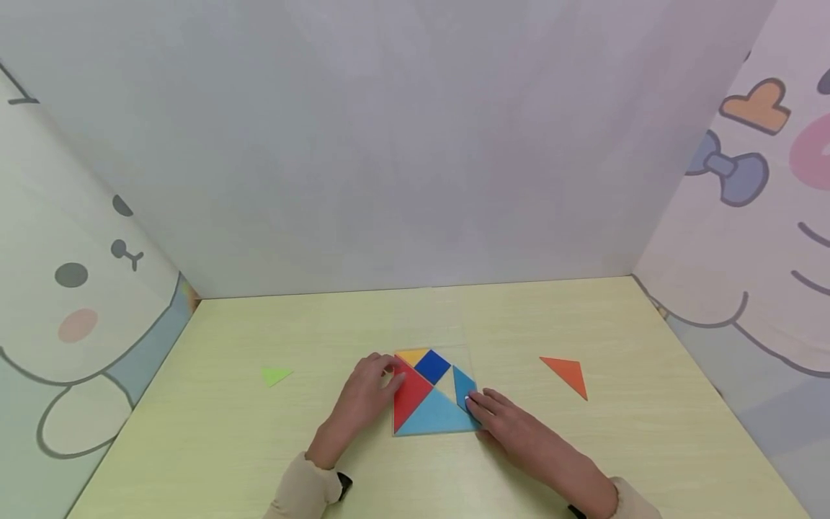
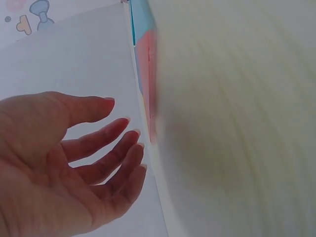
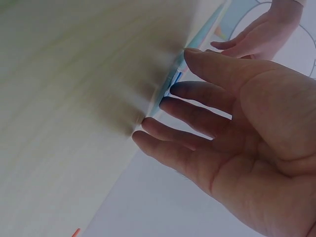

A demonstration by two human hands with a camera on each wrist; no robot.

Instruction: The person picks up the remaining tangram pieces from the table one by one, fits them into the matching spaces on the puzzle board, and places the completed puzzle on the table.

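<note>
In the middle of the table, flat tangram pieces lie together: a large red triangle [image 1: 410,395], a large light blue triangle [image 1: 436,417], a dark blue square [image 1: 431,366], a yellow triangle [image 1: 413,356] and a blue parallelogram [image 1: 462,384]. Beside the red triangle's upper left edge is my left hand [image 1: 365,389], its thumb and fingers apart and loosely bent, holding nothing. My right hand [image 1: 515,429] has its extended fingertips on the parallelogram at the lower right, partly covering it. Its spread fingers [image 3: 190,116] also show at the pieces' edge in the right wrist view.
A small green triangle [image 1: 276,376] lies apart on the left of the pale table [image 1: 259,440]. An orange-red triangle [image 1: 570,374] lies apart on the right. Faint outlines of a clear sheet or tray [image 1: 463,353] show around and behind the pieces. Walls with cartoon drawings enclose the table.
</note>
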